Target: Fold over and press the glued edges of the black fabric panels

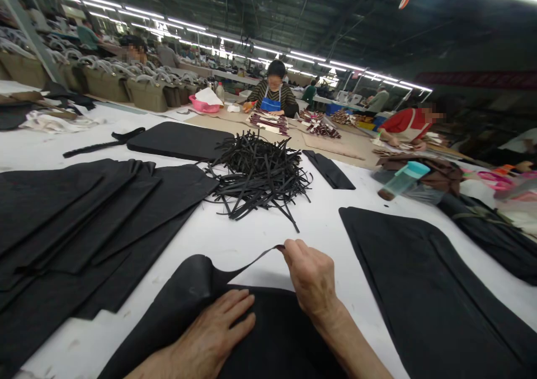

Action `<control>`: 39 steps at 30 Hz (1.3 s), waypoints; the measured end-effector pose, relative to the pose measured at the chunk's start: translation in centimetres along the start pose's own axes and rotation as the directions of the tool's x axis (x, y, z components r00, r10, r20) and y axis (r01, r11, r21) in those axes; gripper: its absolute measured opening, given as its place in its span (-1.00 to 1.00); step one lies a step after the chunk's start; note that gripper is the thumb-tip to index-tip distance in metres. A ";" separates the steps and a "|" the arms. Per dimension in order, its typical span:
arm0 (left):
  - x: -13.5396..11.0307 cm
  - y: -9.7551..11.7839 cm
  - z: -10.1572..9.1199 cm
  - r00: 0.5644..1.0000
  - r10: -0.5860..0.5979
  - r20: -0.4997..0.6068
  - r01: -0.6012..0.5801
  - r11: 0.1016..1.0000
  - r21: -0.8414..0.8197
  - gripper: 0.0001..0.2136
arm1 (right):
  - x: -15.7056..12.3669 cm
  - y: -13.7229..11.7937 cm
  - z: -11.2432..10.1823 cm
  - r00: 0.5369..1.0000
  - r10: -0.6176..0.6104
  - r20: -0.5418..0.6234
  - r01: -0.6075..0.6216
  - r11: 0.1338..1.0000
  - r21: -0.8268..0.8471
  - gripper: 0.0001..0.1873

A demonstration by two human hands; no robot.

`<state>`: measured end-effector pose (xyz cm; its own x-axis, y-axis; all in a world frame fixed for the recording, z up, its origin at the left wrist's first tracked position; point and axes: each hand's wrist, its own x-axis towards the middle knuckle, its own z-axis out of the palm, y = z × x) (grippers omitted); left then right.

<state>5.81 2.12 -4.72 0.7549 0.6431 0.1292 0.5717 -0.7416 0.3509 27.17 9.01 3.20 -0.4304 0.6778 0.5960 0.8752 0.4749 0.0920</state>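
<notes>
A black fabric piece lies at the near edge of the white table. My left hand rests flat on it, fingers stretched out. My right hand pinches a thin black strip that runs off the fabric's edge, lifted slightly above the table. A loose heap of black strips lies just beyond, in the middle of the table.
Fanned black fabric panels cover the left; another black stack lies at right. A flat black pad, a teal-capped bottle on its side and a pink basin are farther back. Other people work at far tables.
</notes>
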 end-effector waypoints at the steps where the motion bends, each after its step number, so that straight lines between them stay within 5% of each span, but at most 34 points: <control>1: -0.1 0.0 0.1 1.000 -0.011 -0.013 0.011 1.000 0.010 -0.36 | 0.1 0.1 -0.4 0.999 -0.027 -0.019 0.026 1.000 -0.012 -0.72; 5: 0.0 0.9 -0.2 0.990 -0.048 -0.134 0.053 0.998 0.039 -0.43 | 0.5 0.0 -1.8 0.992 -0.122 0.004 0.122 0.992 0.016 -0.72; 8: 1.7 2.2 -1.3 0.971 -0.152 -0.184 0.136 0.986 -0.096 -0.54 | 0.6 -0.4 -2.4 0.984 -0.166 0.069 0.163 0.986 0.045 -0.75; 12: 6.4 3.5 -3.2 0.929 -0.369 0.016 0.352 0.872 -0.341 -0.59 | 0.7 -0.6 -2.1 0.976 -0.176 0.125 0.169 0.983 0.066 -0.79; 16: 10.1 3.4 -3.2 0.928 -0.354 0.117 0.372 0.859 -0.351 -0.75 | 0.7 0.1 -0.5 0.932 -0.005 0.361 -0.061 0.983 0.172 -0.79; 20: 10.4 3.4 -2.2 0.924 -0.354 0.143 0.381 0.874 -0.301 -0.77 | 0.0 2.3 0.8 0.856 0.124 0.503 -0.265 0.939 0.219 -0.85; 27: 9.6 3.7 -2.5 0.933 -0.323 0.160 0.353 0.909 -0.223 -0.78 | -2.6 6.8 -0.7 0.724 0.032 0.689 -0.424 0.808 0.408 -0.75; 35: 9.6 4.9 -1.2 0.958 -0.241 0.153 0.260 0.957 -0.124 -0.73 | -4.2 3.7 0.1 0.850 0.204 0.486 -0.253 0.967 0.036 -0.65; 39: 9.6 4.4 -1.1 0.952 -0.276 0.130 0.291 0.950 -0.117 -0.76 | -5.2 1.6 -0.1 0.933 0.133 0.333 -0.156 0.987 0.043 -0.58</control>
<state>15.19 5.26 -0.95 0.6033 0.7919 -0.0947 0.7247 -0.4948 0.4796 30.86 6.17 0.30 -0.3586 0.8829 0.3031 0.9214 0.3869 -0.0369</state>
